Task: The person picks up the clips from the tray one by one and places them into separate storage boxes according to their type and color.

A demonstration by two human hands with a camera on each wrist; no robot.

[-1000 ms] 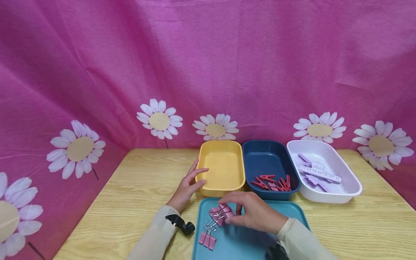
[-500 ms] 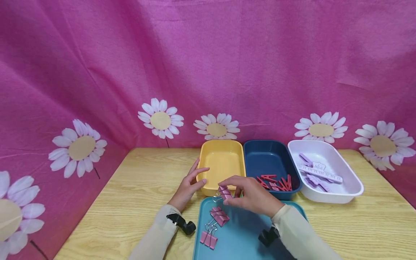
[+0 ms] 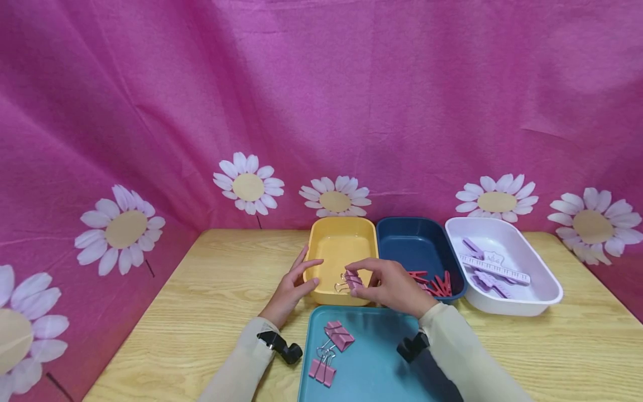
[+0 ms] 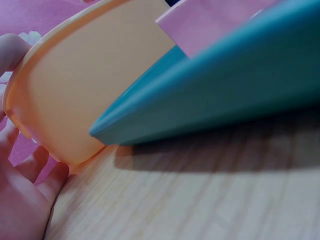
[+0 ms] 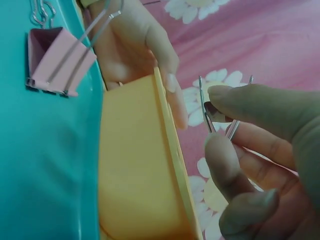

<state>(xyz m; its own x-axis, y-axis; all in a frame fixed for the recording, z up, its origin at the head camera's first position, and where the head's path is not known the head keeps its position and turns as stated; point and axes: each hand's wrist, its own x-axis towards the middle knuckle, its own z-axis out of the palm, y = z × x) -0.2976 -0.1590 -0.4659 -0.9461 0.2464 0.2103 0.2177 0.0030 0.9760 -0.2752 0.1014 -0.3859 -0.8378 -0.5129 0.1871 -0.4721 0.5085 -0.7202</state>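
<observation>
My right hand [image 3: 397, 287] pinches a pink binder clip [image 3: 353, 279] between thumb and fingers, over the front part of the yellow bin [image 3: 341, 248]. In the right wrist view, the clip's wire handles stick out past the fingertips. My left hand [image 3: 291, 285] rests at the bin's left side, fingers spread, with the index finger and thumb reaching over the rim. Other left fingers lie along the outer wall in the left wrist view. Two more pink binder clips, one [image 3: 339, 335] behind the other [image 3: 321, 372], lie on the left of the teal tray [image 3: 377, 357].
Right of the yellow bin stands a navy bin [image 3: 414, 240] with red clothespins [image 3: 442, 285] and something pink. Beside it, a white bin [image 3: 540, 279] holds a lilac ruler [image 3: 494, 269] and other lilac items. A pink flowered cloth [image 3: 412, 111] hangs behind the wooden table [image 3: 226, 268].
My right hand has lifted one binder clip from the tray and carried it up and forward over the yellow bin. My left hand has stayed at the bin's side.
</observation>
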